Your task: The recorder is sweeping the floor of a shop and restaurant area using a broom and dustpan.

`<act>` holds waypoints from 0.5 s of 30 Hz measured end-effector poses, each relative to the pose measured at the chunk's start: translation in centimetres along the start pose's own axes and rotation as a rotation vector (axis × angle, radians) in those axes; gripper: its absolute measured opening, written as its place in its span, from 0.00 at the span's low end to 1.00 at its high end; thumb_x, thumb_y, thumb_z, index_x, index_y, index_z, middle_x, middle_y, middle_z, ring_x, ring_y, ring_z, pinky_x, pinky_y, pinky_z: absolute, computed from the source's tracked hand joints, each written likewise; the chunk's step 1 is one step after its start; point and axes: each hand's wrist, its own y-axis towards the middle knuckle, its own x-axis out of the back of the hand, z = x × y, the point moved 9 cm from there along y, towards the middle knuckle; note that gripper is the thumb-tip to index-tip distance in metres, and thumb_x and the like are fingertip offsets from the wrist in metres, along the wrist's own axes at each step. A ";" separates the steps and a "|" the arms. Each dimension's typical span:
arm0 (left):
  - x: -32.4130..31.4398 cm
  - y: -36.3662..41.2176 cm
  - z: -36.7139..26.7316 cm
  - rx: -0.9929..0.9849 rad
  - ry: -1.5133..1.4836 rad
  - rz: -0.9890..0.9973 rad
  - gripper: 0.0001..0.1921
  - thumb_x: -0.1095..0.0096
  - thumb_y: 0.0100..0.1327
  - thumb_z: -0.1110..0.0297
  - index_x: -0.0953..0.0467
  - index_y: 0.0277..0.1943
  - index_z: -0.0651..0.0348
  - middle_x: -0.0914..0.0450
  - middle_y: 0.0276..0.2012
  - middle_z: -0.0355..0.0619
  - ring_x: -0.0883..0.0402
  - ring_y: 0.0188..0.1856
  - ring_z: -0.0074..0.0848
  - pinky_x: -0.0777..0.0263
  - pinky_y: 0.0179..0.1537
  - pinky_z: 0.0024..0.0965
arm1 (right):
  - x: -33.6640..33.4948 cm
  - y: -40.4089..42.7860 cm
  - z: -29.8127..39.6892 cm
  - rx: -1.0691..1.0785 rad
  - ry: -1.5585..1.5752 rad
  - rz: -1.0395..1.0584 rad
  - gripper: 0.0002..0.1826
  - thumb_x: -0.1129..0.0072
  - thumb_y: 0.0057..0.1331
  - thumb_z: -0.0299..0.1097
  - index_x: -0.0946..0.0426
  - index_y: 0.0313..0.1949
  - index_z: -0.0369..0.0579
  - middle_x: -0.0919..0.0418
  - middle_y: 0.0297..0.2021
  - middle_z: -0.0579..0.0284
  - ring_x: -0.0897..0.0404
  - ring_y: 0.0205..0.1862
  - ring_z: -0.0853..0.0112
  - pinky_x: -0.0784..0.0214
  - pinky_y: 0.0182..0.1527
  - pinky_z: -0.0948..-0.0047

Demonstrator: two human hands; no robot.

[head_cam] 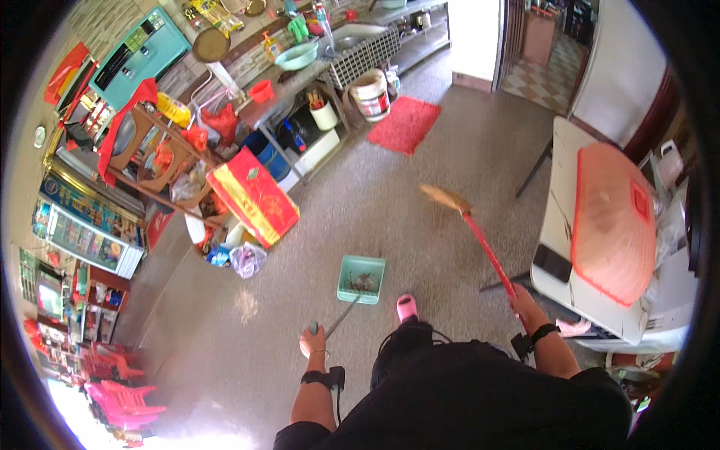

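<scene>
My left hand [313, 340] grips the dark handle of a long-handled dustpan [361, 297]. Its pale green pan rests on the floor in front of me, with a small heap of dark debris [361, 281] inside. In my right hand [524, 306] is the red shaft of a broom [488, 250]. The tan broom head [444, 198] is out ahead, apart from the dustpan, and looks slightly blurred. Whether its bristles touch the floor I cannot tell. A pink slipper [406, 307] shows on one foot, just right of the dustpan.
At right stands a table [548, 225] bearing a phone [552, 263] and a pink mesh food cover [613, 225]. A red mat [405, 125] and a white bucket [369, 95] are ahead. Left are a red-and-yellow carton [256, 197], plastic bags [248, 260] and pink chairs [121, 402].
</scene>
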 end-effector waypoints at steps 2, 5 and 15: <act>-0.8 4.1 -2.9 0.046 0.004 0.018 0.19 0.44 0.40 0.52 0.25 0.24 0.62 0.25 0.23 0.55 0.25 0.28 0.44 0.33 0.31 0.41 | -0.1 1.0 3.0 -0.080 -0.007 0.002 0.11 0.57 0.51 0.27 0.36 0.37 0.43 0.35 0.15 0.59 0.34 0.15 0.71 0.43 0.17 0.71; -2.2 10.5 -6.7 0.055 -0.006 0.040 0.19 0.44 0.40 0.51 0.25 0.25 0.61 0.25 0.23 0.55 0.25 0.28 0.43 0.33 0.31 0.41 | -0.5 2.5 6.5 -0.047 0.018 -0.021 0.09 0.56 0.52 0.26 0.37 0.35 0.42 0.37 0.14 0.61 0.35 0.14 0.71 0.44 0.15 0.71; -5.4 28.4 -18.5 0.106 0.076 0.105 0.18 0.45 0.40 0.51 0.24 0.28 0.58 0.24 0.25 0.53 0.24 0.30 0.40 0.32 0.31 0.39 | -5.9 14.6 10.4 -0.381 0.223 0.348 0.17 0.51 0.53 0.27 0.43 0.43 0.46 0.38 0.12 0.63 0.36 0.11 0.74 0.43 0.12 0.74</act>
